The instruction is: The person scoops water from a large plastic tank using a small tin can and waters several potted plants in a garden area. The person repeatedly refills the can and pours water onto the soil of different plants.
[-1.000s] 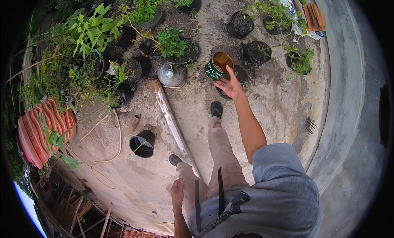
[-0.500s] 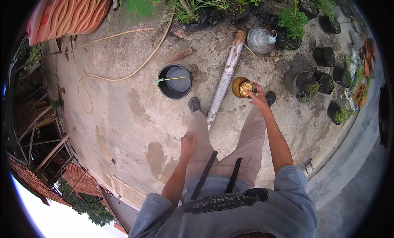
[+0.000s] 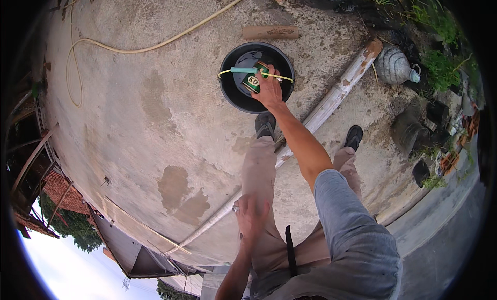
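Observation:
A green can [image 3: 251, 82] with gold edges and a pale round label is in my right hand [image 3: 270, 89], the fingers wrapped round its side. That hand reaches over the near right part of a black bucket [image 3: 226, 95], just beside its yellow handle with a turquoise grip [image 3: 243, 70]. Dark water seems to lie in the bucket's bottom. Whether the can touches the water I cannot tell. My left hand [image 3: 252, 216], with a ring on one finger, rests on my left thigh with its fingers laid over the trouser cloth, holding nothing.
A peeling white pole [image 3: 331, 100] lies slantwise on the concrete right of the bucket. Behind the bucket is a short brown log [image 3: 270, 32]. A pale hose [image 3: 155, 45] curves across the far left. A large clear jug [image 3: 394, 65] and potted plants [image 3: 442, 67] stand at the right.
My right hand has carried the can leftward from beside my right foot to over the bucket. My view has turned, and my left hand has shifted along my thigh, its fingers looser.

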A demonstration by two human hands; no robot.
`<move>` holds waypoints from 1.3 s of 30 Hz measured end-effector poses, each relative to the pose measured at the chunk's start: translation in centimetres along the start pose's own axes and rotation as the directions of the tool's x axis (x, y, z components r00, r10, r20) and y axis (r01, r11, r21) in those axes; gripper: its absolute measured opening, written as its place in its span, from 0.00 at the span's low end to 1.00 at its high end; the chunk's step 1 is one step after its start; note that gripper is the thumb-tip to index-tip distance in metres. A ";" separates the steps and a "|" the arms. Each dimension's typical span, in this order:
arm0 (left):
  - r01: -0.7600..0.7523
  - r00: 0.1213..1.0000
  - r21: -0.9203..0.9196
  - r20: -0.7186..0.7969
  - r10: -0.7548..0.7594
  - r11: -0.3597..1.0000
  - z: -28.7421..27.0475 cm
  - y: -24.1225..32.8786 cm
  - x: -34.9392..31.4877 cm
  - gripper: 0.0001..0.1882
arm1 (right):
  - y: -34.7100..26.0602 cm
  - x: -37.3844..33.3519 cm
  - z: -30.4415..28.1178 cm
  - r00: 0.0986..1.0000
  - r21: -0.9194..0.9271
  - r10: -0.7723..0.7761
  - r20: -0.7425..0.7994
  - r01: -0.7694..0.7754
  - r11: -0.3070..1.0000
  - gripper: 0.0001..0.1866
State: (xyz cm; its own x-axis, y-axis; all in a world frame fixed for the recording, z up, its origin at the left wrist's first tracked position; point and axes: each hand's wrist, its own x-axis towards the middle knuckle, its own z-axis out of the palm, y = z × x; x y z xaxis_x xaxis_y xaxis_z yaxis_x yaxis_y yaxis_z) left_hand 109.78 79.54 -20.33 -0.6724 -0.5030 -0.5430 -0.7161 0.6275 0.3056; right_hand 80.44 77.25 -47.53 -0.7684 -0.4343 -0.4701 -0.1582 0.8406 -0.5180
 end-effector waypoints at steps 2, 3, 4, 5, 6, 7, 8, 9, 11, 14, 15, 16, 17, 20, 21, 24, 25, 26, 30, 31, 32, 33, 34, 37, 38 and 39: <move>0.017 1.000 -0.015 -0.007 -0.017 1.000 0.0 -0.7 0.2 0.21 | 1.2 1.9 2.0 0.975 -0.250 -0.179 -0.136 0.141 0.958 0.53; 0.027 0.999 -0.022 -0.023 -0.028 0.999 0.3 -1.1 0.1 0.21 | 0.9 1.9 2.6 0.975 -0.293 -0.178 -0.136 0.132 0.947 0.53; 0.027 0.999 -0.025 -0.041 -0.028 0.999 0.3 -1.3 0.3 0.22 | 1.2 2.2 3.2 0.976 -0.317 -0.194 -0.101 0.154 0.936 0.52; 0.032 0.999 -0.024 -0.038 -0.033 0.999 0.1 -1.3 0.4 0.22 | 1.6 2.4 3.7 0.975 -0.338 -0.210 -0.068 0.176 0.925 0.52; 0.029 0.999 -0.024 -0.034 -0.029 0.999 -0.2 -1.2 0.6 0.22 | 2.2 2.5 4.5 0.967 -0.362 -0.237 -0.093 0.189 0.913 0.49; 0.017 1.000 -0.023 -0.025 -0.017 1.000 -0.5 -1.0 0.8 0.23 | 3.3 2.5 5.8 0.970 -0.382 -0.228 -0.089 0.179 0.907 0.49; 0.016 1.000 -0.034 -0.018 -0.016 0.999 -0.5 -0.9 1.0 0.23 | 4.2 2.7 6.9 0.972 -0.402 -0.219 -0.086 0.168 0.900 0.49; 0.025 1.000 -0.043 -0.016 -0.026 0.999 -0.5 -0.9 1.1 0.23 | 4.2 2.6 7.7 0.973 -0.417 -0.218 -0.077 0.167 0.893 0.50; 0.036 0.999 -0.045 -0.009 -0.037 0.998 -0.6 -0.9 1.1 0.22 | 4.1 2.5 8.8 0.987 -0.277 -0.143 -0.075 0.117 0.954 0.45; 0.037 0.999 -0.042 -0.008 -0.037 0.998 -1.0 -0.8 1.0 0.22 | 3.0 2.6 8.7 0.989 0.157 0.048 -0.143 -0.025 0.987 0.36; 0.020 1.000 -0.052 -0.010 -0.021 0.998 -0.9 -0.9 1.0 0.22 | 3.6 3.0 8.4 0.989 0.312 0.130 -0.068 -0.103 0.945 0.36; 0.001 1.000 -0.064 -0.012 -0.002 0.998 -1.0 -0.9 1.1 0.22 | 4.3 3.5 7.8 0.980 0.452 0.197 0.015 -0.183 0.873 0.36; -0.010 1.000 -0.053 -0.004 0.010 0.999 -1.1 -0.8 1.2 0.22 | 5.2 3.8 7.0 0.963 0.576 0.250 0.103 -0.263 0.774 0.36; -0.006 1.000 -0.031 0.025 0.007 0.999 -1.2 -0.8 1.8 0.22 | 5.0 2.0 3.4 0.865 0.833 0.198 0.461 -0.499 0.239 0.38; 0.009 0.999 -0.035 0.052 -0.007 0.999 -1.2 -0.7 2.0 0.22 | 4.9 0.9 1.6 0.859 0.847 0.180 0.479 -0.506 0.164 0.39; -0.062 0.995 0.001 0.077 0.062 0.998 -1.5 0.4 2.9 0.23 | 4.4 -2.6 -1.3 0.875 0.879 0.100 0.473 -0.477 0.016 0.35; -0.099 0.993 0.023 0.070 0.097 0.995 -1.5 0.6 3.2 0.23 | 3.9 -4.0 -2.7 0.869 0.870 0.046 0.492 -0.492 -0.022 0.35; -0.121 0.991 0.020 0.067 0.119 0.992 -1.3 0.5 3.1 0.22 | 3.0 -5.7 -4.5 0.875 0.874 -0.004 0.485 -0.485 -0.019 0.36; -0.362 0.931 -0.057 0.020 0.364 0.930 -2.6 2.0 3.6 0.17 | 1.0 -13.3 -11.6 0.909 0.904 -0.013 0.416 -0.415 -0.107 0.36; -0.399 0.917 -0.042 0.007 0.399 0.916 -2.6 1.8 3.4 0.16 | 0.3 -15.6 -14.2 0.916 0.901 -0.026 0.400 -0.398 -0.170 0.37; -0.445 0.895 -0.029 0.000 0.445 0.895 -2.5 1.4 3.1 0.16 | 0.2 -18.1 -16.2 0.937 0.913 -0.018 0.349 -0.344 -0.217 0.38; -0.489 0.872 -0.012 -0.009 0.489 0.872 -2.9 1.2 2.8 0.16 | 0.2 -20.4 -17.8 0.955 0.920 -0.014 0.296 -0.289 -0.265 0.38; -0.429 0.903 -0.031 0.025 0.430 0.903 -3.6 1.5 2.7 0.15 | 0.1 -22.3 -19.4 0.960 0.908 0.009 0.279 -0.260 -0.328 0.38; -0.305 0.937 -0.119 0.137 0.320 0.945 -6.1 0.5 2.3 0.14 | 0.8 -29.6 -25.2 0.978 0.868 0.078 0.196 -0.135 -0.479 0.39; -0.308 0.922 -0.176 0.186 0.339 0.935 -6.6 -1.5 3.4 0.14 | 0.9 -32.5 -27.6 0.983 0.857 0.112 0.147 -0.070 -0.511 0.39; -0.308 0.904 -0.238 0.229 0.361 0.921 -7.7 -2.4 4.4 0.14 | 1.6 -35.0 -29.9 0.985 0.846 0.142 0.096 -0.005 -0.534 0.39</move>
State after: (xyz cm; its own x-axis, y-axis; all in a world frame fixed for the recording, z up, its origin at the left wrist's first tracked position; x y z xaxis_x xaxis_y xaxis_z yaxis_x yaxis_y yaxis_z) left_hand 107.13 71.27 -17.43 -0.8238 -0.0924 -0.5594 -0.4972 0.5917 0.6346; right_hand 88.59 103.45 -10.51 -0.7200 -0.3396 -0.6052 0.6130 -0.7201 -0.3252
